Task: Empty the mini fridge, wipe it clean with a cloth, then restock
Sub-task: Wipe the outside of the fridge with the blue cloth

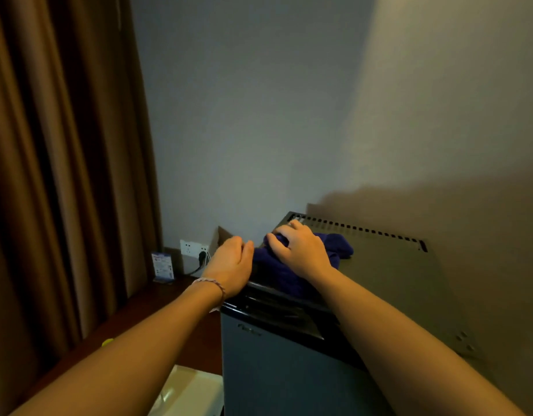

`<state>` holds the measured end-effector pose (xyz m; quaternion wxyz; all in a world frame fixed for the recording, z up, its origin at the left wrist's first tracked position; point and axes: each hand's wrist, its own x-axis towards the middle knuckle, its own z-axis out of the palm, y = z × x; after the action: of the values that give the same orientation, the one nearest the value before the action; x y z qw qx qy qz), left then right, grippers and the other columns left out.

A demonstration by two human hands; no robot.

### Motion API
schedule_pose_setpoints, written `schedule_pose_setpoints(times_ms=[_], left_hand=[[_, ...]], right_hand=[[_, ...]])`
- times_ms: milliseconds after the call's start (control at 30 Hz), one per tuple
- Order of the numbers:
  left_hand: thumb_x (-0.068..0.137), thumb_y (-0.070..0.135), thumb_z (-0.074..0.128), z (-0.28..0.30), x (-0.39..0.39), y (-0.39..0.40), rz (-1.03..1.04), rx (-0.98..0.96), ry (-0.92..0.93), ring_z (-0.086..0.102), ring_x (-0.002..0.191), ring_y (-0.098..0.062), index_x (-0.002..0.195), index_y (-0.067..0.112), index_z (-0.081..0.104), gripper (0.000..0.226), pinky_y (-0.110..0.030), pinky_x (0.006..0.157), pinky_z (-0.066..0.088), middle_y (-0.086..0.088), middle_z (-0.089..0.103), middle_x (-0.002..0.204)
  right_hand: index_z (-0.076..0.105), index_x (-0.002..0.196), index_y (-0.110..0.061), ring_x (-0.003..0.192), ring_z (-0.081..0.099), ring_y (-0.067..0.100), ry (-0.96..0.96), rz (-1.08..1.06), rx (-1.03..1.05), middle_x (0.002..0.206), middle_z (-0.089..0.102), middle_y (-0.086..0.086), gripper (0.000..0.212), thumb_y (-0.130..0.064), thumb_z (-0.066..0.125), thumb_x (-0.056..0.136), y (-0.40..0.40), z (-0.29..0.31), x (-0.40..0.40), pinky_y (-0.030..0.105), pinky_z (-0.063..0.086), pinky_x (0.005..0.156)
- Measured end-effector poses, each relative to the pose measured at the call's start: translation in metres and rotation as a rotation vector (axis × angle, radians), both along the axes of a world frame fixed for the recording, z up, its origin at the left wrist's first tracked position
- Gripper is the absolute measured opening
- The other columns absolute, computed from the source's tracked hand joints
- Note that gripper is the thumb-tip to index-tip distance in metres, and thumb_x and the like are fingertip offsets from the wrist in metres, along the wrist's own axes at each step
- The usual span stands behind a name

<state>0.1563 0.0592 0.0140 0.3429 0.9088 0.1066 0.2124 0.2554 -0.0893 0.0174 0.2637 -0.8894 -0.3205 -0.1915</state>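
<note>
The dark mini fridge point(388, 283) stands at the lower right, its door shut and a row of vent slots along the back of its top. A dark blue cloth point(334, 244) lies bunched on the fridge top near the front left corner. My right hand point(301, 249) presses down on the cloth with fingers curled into it. At the top left edge of the fridge, my left hand point(230, 267) rests with fingers together, touching the cloth's left side. A bracelet circles the left wrist.
Brown curtains point(64, 175) hang at the left. A wall socket point(193, 247) with a black plug and a small blue card point(162, 267) sit on the dark wooden counter point(169, 319) left of the fridge. A pale tray point(193, 391) lies below.
</note>
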Motion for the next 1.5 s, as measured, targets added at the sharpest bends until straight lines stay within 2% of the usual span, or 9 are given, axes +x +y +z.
schedule_pose_setpoints(times_ms=[100, 233, 333, 533, 733, 833, 1067, 1300, 1500], left_hand=[[0.104, 0.039, 0.038, 0.009, 0.014, -0.007, 0.030, 0.084, 0.001, 0.059, 0.080, -0.018, 0.095, 0.016, 0.053, 0.029, -0.029, 0.064, 0.050, -0.008, 0.058, 0.097], [0.102, 0.047, 0.035, 0.013, 0.029, -0.024, 0.002, 0.208, 0.075, 0.052, 0.101, -0.023, 0.106, 0.016, 0.054, 0.036, -0.045, 0.090, 0.051, -0.007, 0.050, 0.113], [0.102, 0.053, 0.030, 0.018, 0.038, -0.048, -0.041, 0.353, 0.114, 0.047, 0.108, -0.026, 0.113, 0.014, 0.052, 0.046, -0.047, 0.094, 0.046, -0.008, 0.049, 0.118], [0.102, 0.050, 0.037, 0.028, 0.072, -0.077, -0.093, 0.399, 0.091, 0.047, 0.113, -0.032, 0.122, 0.012, 0.048, 0.045, -0.048, 0.094, 0.044, -0.012, 0.045, 0.128], [0.082, 0.083, 0.037, 0.039, 0.097, -0.106, -0.370, 0.626, 0.263, 0.005, 0.149, -0.035, 0.148, 0.054, 0.018, 0.075, -0.068, 0.110, 0.027, 0.013, 0.004, 0.164], [0.074, 0.092, 0.032, 0.028, 0.104, -0.115, -0.401, 0.770, 0.400, 0.017, 0.144, -0.038, 0.146, 0.055, 0.023, 0.081, -0.067, 0.106, 0.032, 0.016, 0.013, 0.162], [0.083, 0.065, 0.057, 0.017, 0.107, -0.076, -0.383, 0.660, 0.151, 0.041, 0.116, -0.024, 0.119, 0.038, 0.058, 0.044, -0.042, 0.082, 0.051, 0.015, 0.049, 0.128], [0.082, 0.063, 0.062, 0.014, 0.110, -0.012, -0.254, 0.611, 0.147, 0.047, 0.111, -0.028, 0.117, 0.035, 0.062, 0.045, -0.046, 0.085, 0.051, 0.008, 0.054, 0.123], [0.079, 0.054, 0.070, 0.006, 0.129, 0.021, -0.279, 0.284, 0.087, 0.058, 0.096, -0.025, 0.101, 0.025, 0.068, 0.037, -0.040, 0.083, 0.052, 0.001, 0.058, 0.106]], right_hand=[[0.066, 0.109, -0.024, 0.112, 0.052, 0.025, 0.066, -0.039, -0.102, 0.117, 0.054, 0.000, 0.042, -0.056, 0.041, 0.101, 0.002, 0.005, 0.019, 0.046, 0.045, 0.087], [0.057, 0.129, -0.031, 0.124, 0.046, 0.024, 0.125, 0.059, -0.137, 0.131, 0.050, -0.001, 0.048, -0.063, 0.036, 0.100, -0.014, 0.008, 0.026, 0.047, 0.041, 0.092], [0.030, 0.155, -0.037, 0.143, 0.030, 0.026, 0.130, 0.057, -0.172, 0.157, 0.035, 0.001, 0.058, -0.061, 0.028, 0.103, -0.047, 0.007, 0.026, 0.054, 0.031, 0.109], [-0.004, 0.156, -0.050, 0.153, 0.010, 0.025, 0.301, -0.161, -0.427, 0.168, 0.010, -0.005, 0.073, -0.080, 0.014, 0.092, -0.138, -0.005, 0.027, 0.059, 0.012, 0.116], [0.001, 0.159, -0.042, 0.156, -0.006, 0.026, 0.468, -0.249, -0.558, 0.170, -0.005, -0.001, 0.083, -0.084, 0.011, 0.089, -0.171, -0.005, 0.021, 0.056, 0.000, 0.121], [0.001, 0.160, -0.038, 0.155, -0.009, 0.025, 0.484, -0.272, -0.555, 0.169, -0.008, -0.001, 0.085, -0.084, 0.010, 0.089, -0.168, -0.008, 0.020, 0.055, -0.003, 0.122], [0.000, 0.162, -0.028, 0.155, -0.013, 0.022, 0.492, -0.312, -0.542, 0.169, -0.011, 0.004, 0.088, -0.081, 0.011, 0.092, -0.151, -0.011, 0.022, 0.058, -0.007, 0.121], [-0.002, 0.161, -0.028, 0.154, -0.016, 0.031, 0.481, -0.225, -0.605, 0.168, -0.013, 0.002, 0.100, -0.089, 0.010, 0.084, -0.086, -0.011, -0.005, 0.068, -0.010, 0.116], [-0.004, 0.161, -0.019, 0.153, -0.017, 0.033, 0.510, -0.343, -0.592, 0.167, -0.015, 0.012, 0.107, -0.090, 0.014, 0.083, -0.049, -0.009, -0.016, 0.066, -0.009, 0.118]])
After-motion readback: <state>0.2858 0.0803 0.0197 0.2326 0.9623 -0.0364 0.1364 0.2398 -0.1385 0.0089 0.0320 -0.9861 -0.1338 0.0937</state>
